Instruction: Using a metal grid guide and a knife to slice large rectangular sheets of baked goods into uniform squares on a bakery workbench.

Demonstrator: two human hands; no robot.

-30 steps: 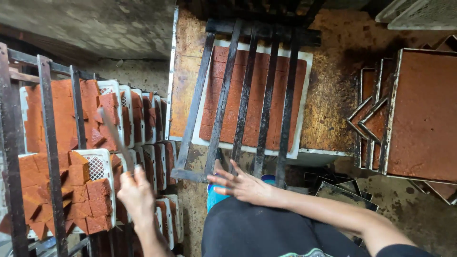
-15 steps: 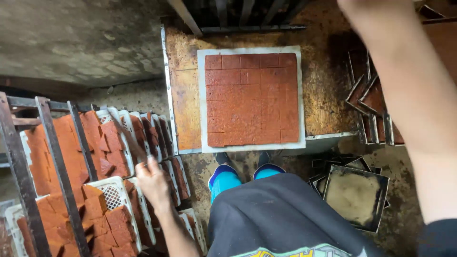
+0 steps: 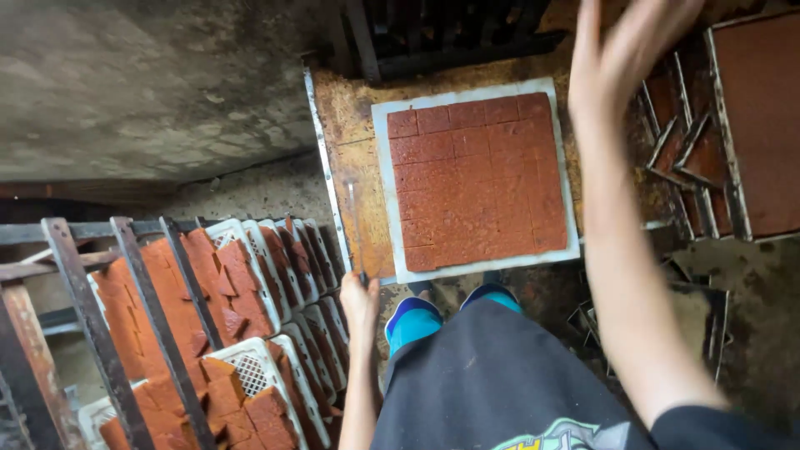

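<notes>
A rough grey concrete floor (image 3: 142, 92) fills the upper left of the frame. Right of it, across the upper middle, a rust-stained work surface (image 3: 350, 125) carries a white tray (image 3: 382, 167) holding a reddish-brown slab (image 3: 479, 179) scored into small squares. Dark metal bars (image 3: 450, 33) run along the top edge. In the lower left, a rusty metal rack (image 3: 92, 325) stands over white perforated trays (image 3: 250, 375) loaded with cut reddish-brown blocks (image 3: 225, 292).

The left hand (image 3: 360, 304), at lower centre, is closed around the handle of a thin knife (image 3: 356, 229); its blade points up the frame along the work surface, just left of the white tray and not touching the slab. The right hand (image 3: 629, 50), at the upper right, is raised above the slab with its fingers (image 3: 587, 33) spread wide and holding nothing; it sits above the tray's right edge, well apart from the knife.

The right hand is motion-blurred and its fingertips are cut off by the top edge. Stacked metal frames (image 3: 692, 142) at the right are partly hidden behind the forearm. The knife's handle is buried in the fist, and the person's dark clothing covers the floor at the bottom.
</notes>
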